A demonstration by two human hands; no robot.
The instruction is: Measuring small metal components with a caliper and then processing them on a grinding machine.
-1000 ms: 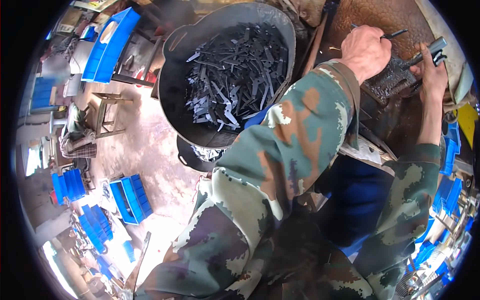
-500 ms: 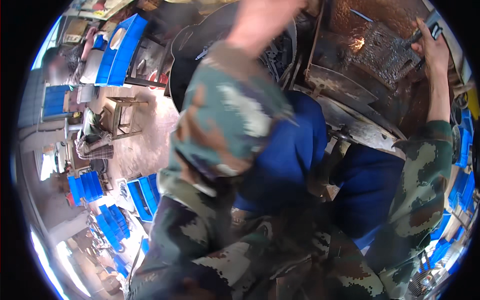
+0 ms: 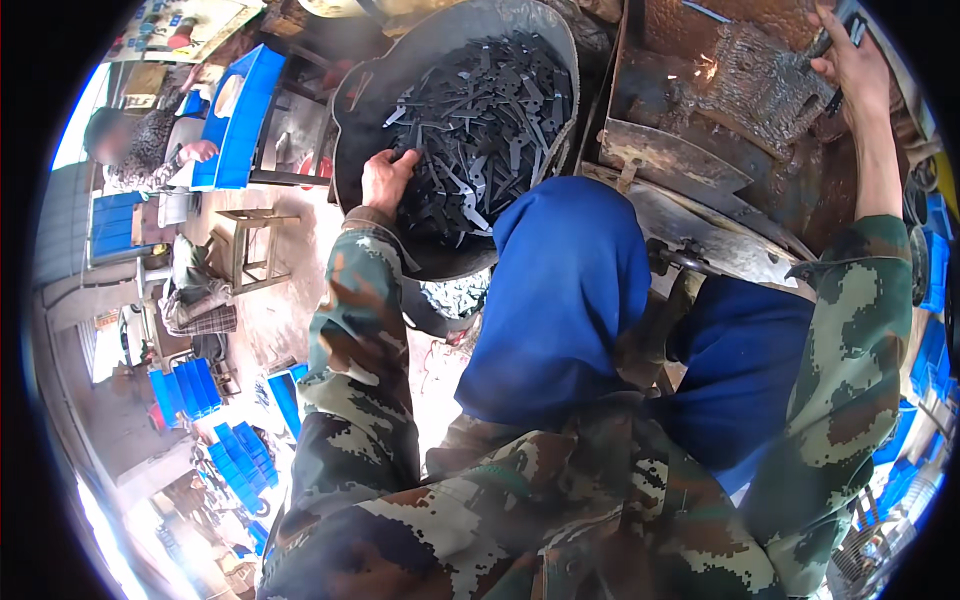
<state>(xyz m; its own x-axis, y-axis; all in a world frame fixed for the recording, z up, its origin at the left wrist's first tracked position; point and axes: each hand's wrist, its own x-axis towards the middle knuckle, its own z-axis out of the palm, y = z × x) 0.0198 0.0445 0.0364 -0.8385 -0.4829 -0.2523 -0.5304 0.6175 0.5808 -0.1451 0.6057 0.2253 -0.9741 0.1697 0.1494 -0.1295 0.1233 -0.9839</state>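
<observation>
My left hand (image 3: 387, 181) reaches over the near-left rim of a large dark basin (image 3: 362, 92). Its fingers are bent at the edge of a heap of flat, dark metal pieces (image 3: 490, 120); whatever they hold is hidden. At the upper right, my right hand (image 3: 855, 68) is closed around a dark metal handle (image 3: 822, 45). That handle sits at the edge of a wet, rough metal block (image 3: 755, 85) inside a rusty brown metal tray (image 3: 640, 142). A small bright spark or glint shows by the block's left side.
Below the basin stands a bucket of pale scraps (image 3: 455, 297). My knees in blue cloth (image 3: 570, 290) lie close to the tray. A wooden stool (image 3: 258, 245) and blue bins (image 3: 240, 120) are off to the left, where another person (image 3: 145, 150) sits.
My left hand has swung left and down from above the basin to the near-left part of the heap, uncovering the metal pieces. My right hand keeps its hold, shifted slightly upward in view.
</observation>
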